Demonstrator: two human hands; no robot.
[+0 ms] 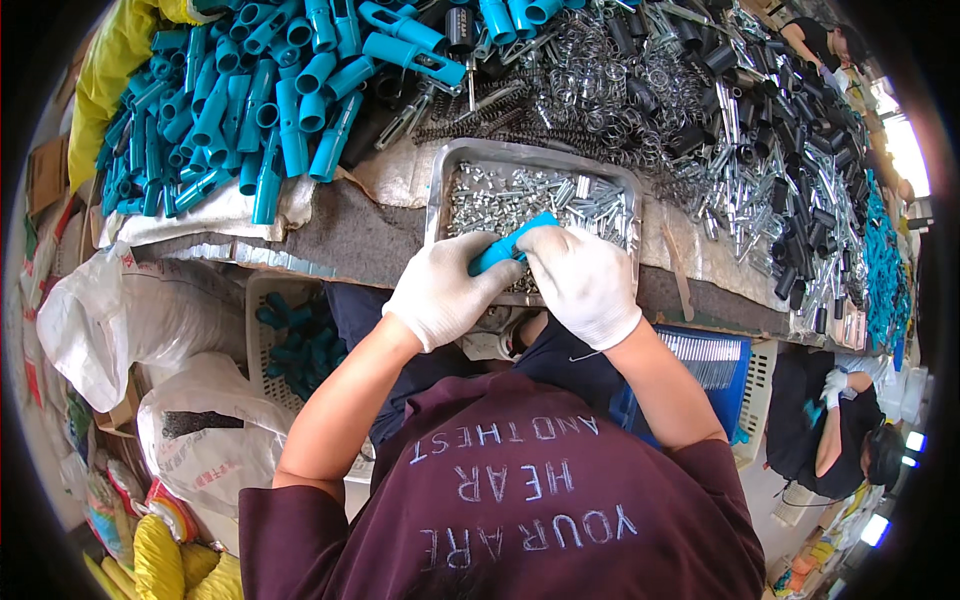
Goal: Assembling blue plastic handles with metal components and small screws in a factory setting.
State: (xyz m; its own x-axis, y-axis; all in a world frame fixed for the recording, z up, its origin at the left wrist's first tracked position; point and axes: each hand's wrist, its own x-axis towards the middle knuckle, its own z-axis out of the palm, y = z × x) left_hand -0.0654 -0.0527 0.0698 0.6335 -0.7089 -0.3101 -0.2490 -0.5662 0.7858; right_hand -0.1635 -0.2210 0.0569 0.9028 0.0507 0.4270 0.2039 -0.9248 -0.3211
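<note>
Both my hands wear white knit gloves and meet over the near side of a metal tray [436, 190]. Between them is a teal plastic tube [497, 253], tilted with its right end higher. My left hand [440, 290] wraps its fingers and thumb round the tube's lower left end. My right hand [585, 285] grips the upper right end, its fingertips bent over it. Small silver metal parts [490, 196], like short screws or pins, fill the tray beneath. Whether the right fingers also hold a small part is hidden.
Teal tubes [290, 115] heap at the table's far left. Coiled springs [590, 90] lie behind the tray, black sleeves and metal rods [790, 190] to the right. Below the table edge stand a crate of teal parts [256, 340] and a blue tray [735, 400]. Another person [830, 420] works at right.
</note>
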